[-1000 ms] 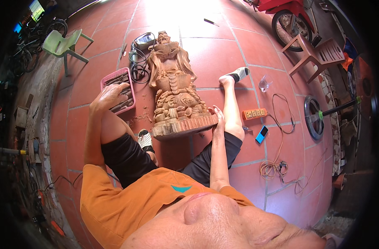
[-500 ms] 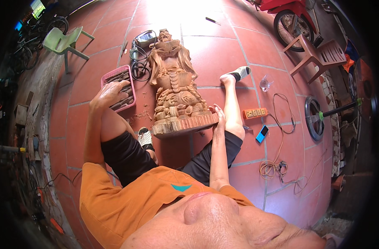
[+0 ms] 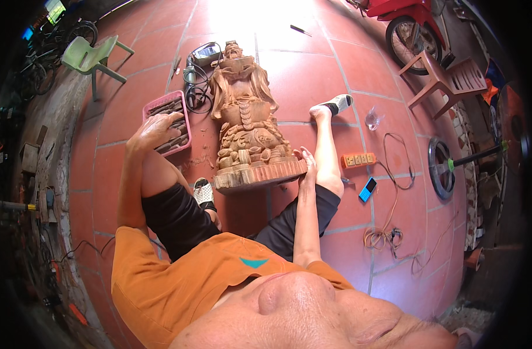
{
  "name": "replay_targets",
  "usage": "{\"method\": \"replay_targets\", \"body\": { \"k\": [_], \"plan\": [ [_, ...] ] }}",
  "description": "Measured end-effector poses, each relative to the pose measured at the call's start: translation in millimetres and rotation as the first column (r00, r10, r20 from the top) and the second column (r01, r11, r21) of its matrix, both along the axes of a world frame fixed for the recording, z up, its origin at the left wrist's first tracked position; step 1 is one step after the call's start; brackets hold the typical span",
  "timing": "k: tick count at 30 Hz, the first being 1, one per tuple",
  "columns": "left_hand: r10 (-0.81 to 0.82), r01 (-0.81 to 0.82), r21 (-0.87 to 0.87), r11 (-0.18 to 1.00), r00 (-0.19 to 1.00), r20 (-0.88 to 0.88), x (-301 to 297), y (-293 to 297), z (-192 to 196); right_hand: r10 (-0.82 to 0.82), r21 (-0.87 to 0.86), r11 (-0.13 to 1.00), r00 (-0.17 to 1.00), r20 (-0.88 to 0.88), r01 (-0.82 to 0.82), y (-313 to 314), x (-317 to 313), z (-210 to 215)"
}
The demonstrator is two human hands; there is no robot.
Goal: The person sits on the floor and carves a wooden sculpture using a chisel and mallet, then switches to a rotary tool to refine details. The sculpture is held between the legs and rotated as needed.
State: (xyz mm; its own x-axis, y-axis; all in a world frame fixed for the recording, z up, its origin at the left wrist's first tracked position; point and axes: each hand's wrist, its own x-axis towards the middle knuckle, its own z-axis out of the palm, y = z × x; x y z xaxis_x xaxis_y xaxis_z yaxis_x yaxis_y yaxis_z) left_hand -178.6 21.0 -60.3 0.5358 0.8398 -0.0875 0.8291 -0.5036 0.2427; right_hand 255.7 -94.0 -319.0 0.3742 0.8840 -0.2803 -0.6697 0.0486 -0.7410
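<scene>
A carved wooden statue [image 3: 245,116] of a robed, bearded figure is between my legs, its thick base [image 3: 260,175] toward me. My right hand [image 3: 307,166] holds the right edge of that base, fingers up against the side. At the left, my left hand [image 3: 155,131] reaches over a pink plastic basket [image 3: 188,125] filled with several slim carving tools [image 3: 168,108]. Its fingers are stretched out over the tools, touching them; the fingertips are partly lost among the handles, and no tool is lifted. Wood shavings [image 3: 201,161] lie between basket and statue.
A corded power tool [image 3: 189,75] lies beyond the basket. To the right are an orange power strip [image 3: 358,160] with a looping cord, a blue phone [image 3: 368,189] and a clear plastic item [image 3: 372,119]. Green [image 3: 91,58] and brown [image 3: 446,81] chairs and a red motorbike [image 3: 414,29] stand farther out.
The view has shifted very slightly. Both hands, the statue and the basket are otherwise in the same places.
</scene>
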Motion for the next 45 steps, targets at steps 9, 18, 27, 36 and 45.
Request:
{"method": "replay_targets", "body": {
  "k": [9, 18, 27, 36, 45],
  "plan": [
    [-0.02, 0.02, 0.002, 1.0, 0.999, 0.031, -0.8, 1.0, 0.0, 0.011, 0.035, 0.999, 1.0, -0.003, -0.011, 2.0, 3.3, -13.1],
    [-0.031, 0.03, 0.031, 0.999, 0.999, 0.045, -1.8, 1.6, -2.1, 0.003, 0.029, 1.0, 1.0, -0.019, -0.003, 1.8, 4.3, -12.7],
    [-0.035, 0.034, 0.017, 0.999, 0.998, 0.046, -2.8, 1.6, -2.3, -0.017, 0.001, 1.0, 1.0, -0.001, 0.017, 1.1, 0.0, -4.9],
    [-0.047, 0.046, 0.022, 0.999, 0.997, 0.054, -3.6, 3.8, -5.5, -0.01, -0.025, 1.0, 1.0, -0.013, 0.01, 0.4, 1.0, -1.9],
    [0.005, -0.006, -0.027, 1.0, 1.0, -0.022, 1.6, -0.2, -4.2, -0.011, -0.036, 0.999, 1.0, -0.009, 0.01, -9.1, -3.1, 7.4]
  ]
}}
